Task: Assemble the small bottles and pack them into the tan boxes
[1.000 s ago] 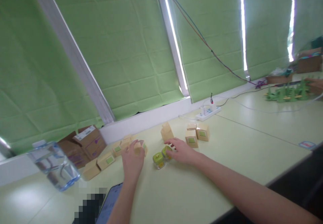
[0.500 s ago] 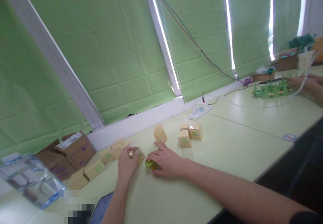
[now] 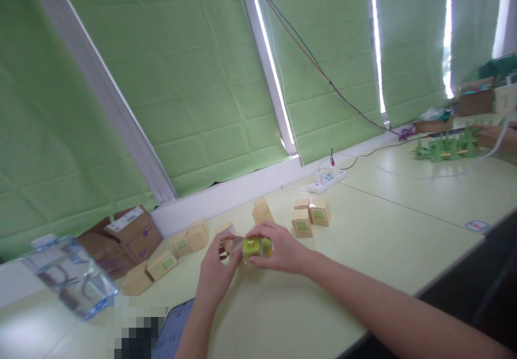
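Observation:
In the middle of the table my left hand [image 3: 218, 264] is closed, thumb and fingers pinching what looks like a small tan cardboard box [image 3: 235, 244], mostly hidden by the fingers. Right beside it, my right hand [image 3: 278, 247] grips a small clear container with a green top or contents [image 3: 252, 247]. The green end faces the left hand and lies close to the left fingertips; I cannot tell whether they touch. Just behind the hands stand a tan box [image 3: 225, 229] and an upright tan box [image 3: 262, 211].
Several tan boxes [image 3: 162, 264] line the left side, near a brown carton [image 3: 135, 235] and a large water bottle [image 3: 76, 278]. Green-labelled boxes [image 3: 302, 224] and a power strip [image 3: 327, 181] stand right. A phone [image 3: 173, 329] lies in front. Another person's hand [image 3: 490, 134] is near green pieces [image 3: 446, 147].
My right hand has lifted the green-topped container and brought it up beside my left hand. My left hand has shifted right. The view has turned slightly left.

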`<action>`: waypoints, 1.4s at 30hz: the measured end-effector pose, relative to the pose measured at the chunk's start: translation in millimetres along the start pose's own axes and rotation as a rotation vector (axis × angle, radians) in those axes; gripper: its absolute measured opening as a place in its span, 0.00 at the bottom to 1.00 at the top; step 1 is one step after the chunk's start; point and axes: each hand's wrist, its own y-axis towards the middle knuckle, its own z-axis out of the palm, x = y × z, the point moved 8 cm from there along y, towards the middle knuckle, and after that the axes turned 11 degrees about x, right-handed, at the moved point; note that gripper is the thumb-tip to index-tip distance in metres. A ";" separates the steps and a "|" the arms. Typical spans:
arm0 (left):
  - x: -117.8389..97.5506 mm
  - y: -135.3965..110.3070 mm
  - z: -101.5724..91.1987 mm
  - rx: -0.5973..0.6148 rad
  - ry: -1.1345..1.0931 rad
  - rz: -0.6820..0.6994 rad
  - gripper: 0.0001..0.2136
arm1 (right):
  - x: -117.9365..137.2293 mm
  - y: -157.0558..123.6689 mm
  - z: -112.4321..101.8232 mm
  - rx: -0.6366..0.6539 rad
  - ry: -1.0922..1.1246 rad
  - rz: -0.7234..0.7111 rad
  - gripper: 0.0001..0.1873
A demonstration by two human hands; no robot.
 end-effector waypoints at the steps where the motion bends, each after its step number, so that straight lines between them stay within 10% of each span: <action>1: -4.2 -0.9 2.9 0.009 0.025 0.032 0.15 | 0.7 -0.9 -2.9 -0.016 0.049 0.000 0.24; 9: -34.1 -7.8 24.3 0.103 0.025 0.186 0.19 | -9.4 -2.9 26.4 0.205 0.601 0.075 0.21; 16: -33.2 -6.8 20.9 0.046 0.094 0.183 0.16 | -29.8 1.7 13.6 0.048 0.699 0.116 0.22; 25: -27.9 -6.7 20.5 -0.008 0.145 0.144 0.18 | -35.1 0.8 -0.1 -0.126 0.573 0.170 0.24; 32: -34.9 -11.0 24.2 0.038 0.076 0.175 0.19 | -13.3 -0.6 -17.0 -0.136 0.177 -0.004 0.21; 42: -29.4 -7.9 30.6 0.076 -0.229 0.153 0.19 | -13.1 -0.1 -15.6 -0.080 0.173 -0.003 0.17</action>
